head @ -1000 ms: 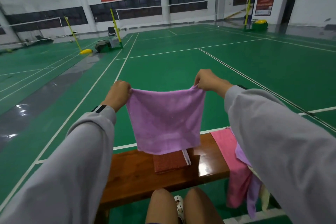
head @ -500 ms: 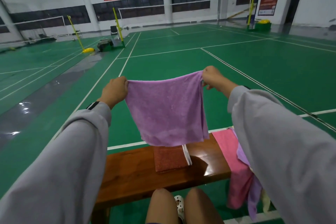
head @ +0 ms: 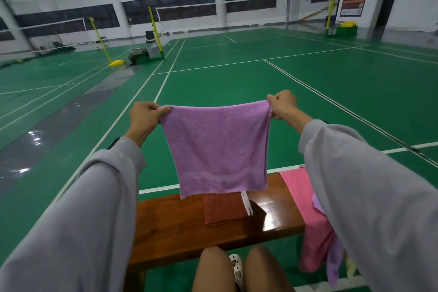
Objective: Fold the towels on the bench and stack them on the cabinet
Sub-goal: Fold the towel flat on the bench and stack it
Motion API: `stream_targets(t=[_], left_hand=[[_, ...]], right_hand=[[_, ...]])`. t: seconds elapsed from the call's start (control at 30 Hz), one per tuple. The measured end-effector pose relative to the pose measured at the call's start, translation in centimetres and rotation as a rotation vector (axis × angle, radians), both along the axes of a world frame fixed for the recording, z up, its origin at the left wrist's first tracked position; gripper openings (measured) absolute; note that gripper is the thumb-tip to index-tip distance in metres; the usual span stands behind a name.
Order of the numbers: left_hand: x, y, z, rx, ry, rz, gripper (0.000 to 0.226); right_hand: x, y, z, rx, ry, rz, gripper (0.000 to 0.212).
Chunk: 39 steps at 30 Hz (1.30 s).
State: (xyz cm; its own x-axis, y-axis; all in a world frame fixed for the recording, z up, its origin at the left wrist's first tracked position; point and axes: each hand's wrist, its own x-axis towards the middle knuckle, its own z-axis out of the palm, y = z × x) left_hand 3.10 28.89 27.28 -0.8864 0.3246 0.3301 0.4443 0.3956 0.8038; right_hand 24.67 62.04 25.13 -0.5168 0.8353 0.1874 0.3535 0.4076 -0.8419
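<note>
purple towel: we hold the purple towel (head: 218,149) up in the air over the table (head: 170,225), spread wide, its top edge stretched between our two hands and its lower hem hanging near the table's far edge.
left hand: our left hand (head: 144,117) is clenched on the towel's top left corner, fingers curled round the cloth.
right hand: our right hand (head: 282,106) pinches the top right corner between thumb and curled fingers.
how it handles: we judge it light, soft and limp. It is terry cloth that sags wherever we let go, holds no crease by itself, and grips our fingers well enough not to slip.
where to take hold: the corners are the best place for us. With both top corners held, the hem hangs even, so we can bring corner to corner or lay it down on the table and fold it there.
folded towel: a reddish-brown folded towel (head: 224,211) lies flat near the middle of the table, toward its far edge. We cannot tell whether the purple hem touches it.
waiting towels: a pink towel (head: 308,208) drapes over the right end of the table, with a lilac cloth (head: 334,265) hanging beside it, both unfolded.
cabinet: we do not see it here.
</note>
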Motion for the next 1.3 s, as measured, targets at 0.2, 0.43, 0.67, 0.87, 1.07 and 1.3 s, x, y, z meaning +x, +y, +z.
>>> stream_targets(t=[0.2,0.43,0.67,0.87,1.07,1.3], left_hand=[[0.3,-1.4,-0.3,-0.110,0.037,-0.029,0.023],[0.1,-1.7,-1.0,0.012,-0.105,-0.035,0.016],[-2.8,-1.9,-2.7,0.116,-0.136,0.031,0.018],[-6.7,-7.0,-4.2,0.162,-0.149,0.128,0.022],[-6.5,-13.3,-3.3,0.205,-0.084,0.209,0.022],[-3.3,-20.3,-6.1,0.026,-0.039,0.255,0.019]], right_hand=[[-1.4,-0.6,-0.7,0.280,-0.176,-0.010,0.054],[-2.8,-0.9,-1.5,0.292,-0.239,-0.019,0.052],[-4.7,-2.5,-1.2,-0.052,-0.030,0.018,0.038],[-8.1,-6.2,-0.9,-0.462,0.172,0.286,0.026],[-10.8,-11.5,-0.7,-0.445,0.201,0.471,0.027],[-9.8,-15.8,-4.3,-0.383,-0.006,0.595,0.014]])
